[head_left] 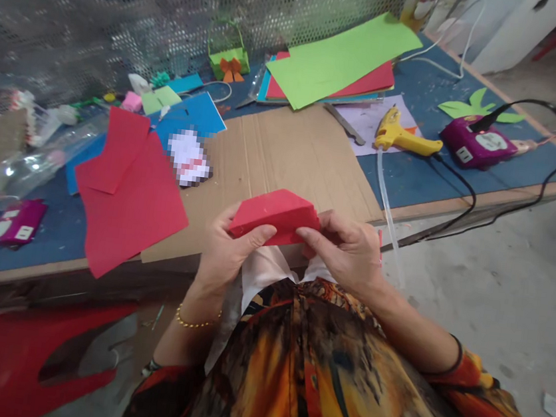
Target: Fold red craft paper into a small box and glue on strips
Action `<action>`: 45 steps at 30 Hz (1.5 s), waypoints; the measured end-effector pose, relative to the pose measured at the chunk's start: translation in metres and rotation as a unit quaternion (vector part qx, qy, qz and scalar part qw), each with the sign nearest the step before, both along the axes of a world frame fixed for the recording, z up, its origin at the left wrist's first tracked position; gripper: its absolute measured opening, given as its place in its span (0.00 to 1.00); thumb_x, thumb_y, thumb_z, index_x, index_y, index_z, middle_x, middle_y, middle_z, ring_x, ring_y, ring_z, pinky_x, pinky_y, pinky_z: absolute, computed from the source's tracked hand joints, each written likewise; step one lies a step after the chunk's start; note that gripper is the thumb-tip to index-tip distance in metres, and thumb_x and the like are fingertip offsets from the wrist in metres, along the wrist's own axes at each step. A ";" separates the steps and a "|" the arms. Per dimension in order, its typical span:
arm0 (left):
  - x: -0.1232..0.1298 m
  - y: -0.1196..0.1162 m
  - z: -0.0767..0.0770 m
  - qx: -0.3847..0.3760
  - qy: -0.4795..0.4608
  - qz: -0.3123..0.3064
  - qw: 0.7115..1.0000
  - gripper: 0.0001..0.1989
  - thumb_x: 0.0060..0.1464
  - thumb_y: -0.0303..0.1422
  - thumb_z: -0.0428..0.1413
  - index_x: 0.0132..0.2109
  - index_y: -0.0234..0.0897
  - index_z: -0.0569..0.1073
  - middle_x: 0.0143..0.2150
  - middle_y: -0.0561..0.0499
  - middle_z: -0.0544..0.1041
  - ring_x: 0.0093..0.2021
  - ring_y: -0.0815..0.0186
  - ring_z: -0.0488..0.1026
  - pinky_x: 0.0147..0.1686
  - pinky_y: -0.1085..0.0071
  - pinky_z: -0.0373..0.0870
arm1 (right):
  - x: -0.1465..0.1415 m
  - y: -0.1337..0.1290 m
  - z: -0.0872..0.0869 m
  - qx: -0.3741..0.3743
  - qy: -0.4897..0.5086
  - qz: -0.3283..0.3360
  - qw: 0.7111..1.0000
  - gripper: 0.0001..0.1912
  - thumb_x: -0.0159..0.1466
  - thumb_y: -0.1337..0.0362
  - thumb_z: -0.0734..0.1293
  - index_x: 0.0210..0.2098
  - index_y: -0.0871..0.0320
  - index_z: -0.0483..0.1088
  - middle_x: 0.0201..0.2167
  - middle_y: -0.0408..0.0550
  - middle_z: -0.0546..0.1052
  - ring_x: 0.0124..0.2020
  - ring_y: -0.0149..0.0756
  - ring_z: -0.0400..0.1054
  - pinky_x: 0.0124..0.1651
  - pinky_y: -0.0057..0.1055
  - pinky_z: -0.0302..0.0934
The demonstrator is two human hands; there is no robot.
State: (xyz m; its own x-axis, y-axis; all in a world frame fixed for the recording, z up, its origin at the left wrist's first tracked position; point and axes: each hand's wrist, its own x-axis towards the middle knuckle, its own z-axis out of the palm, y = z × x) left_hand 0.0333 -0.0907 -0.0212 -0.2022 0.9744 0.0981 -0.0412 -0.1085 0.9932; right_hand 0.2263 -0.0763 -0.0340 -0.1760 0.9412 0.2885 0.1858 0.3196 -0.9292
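View: head
Folded red paper piece (277, 212): before me, flat brown cardboard sheet (289, 149) beyond at 12 o'clock
My left hand (226, 249): pinches 9 o'clock end
My right hand (354, 252): pinches 3 o'clock end
Handling (judged): light, springy, creases easily; I'd grip ends gently

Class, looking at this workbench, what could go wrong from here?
The clear stick in the yellow glue gun hangs off the table near the right hand; an elbow might snag it and drag the gun. The large red sheet overhangs too, so it could slip off. Squeezed too hard, the folded red piece may crease.
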 end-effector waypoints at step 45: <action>-0.014 -0.003 0.022 0.389 0.383 -0.091 0.833 0.19 0.65 0.43 0.65 0.58 0.41 0.75 0.52 0.44 0.84 0.50 0.59 0.83 0.48 0.62 0.83 | 0.033 -0.001 -0.006 0.289 -0.008 0.010 0.957 0.12 0.67 0.73 0.73 0.45 0.50 0.78 0.47 0.49 0.82 0.46 0.39 0.79 0.46 0.37 0.76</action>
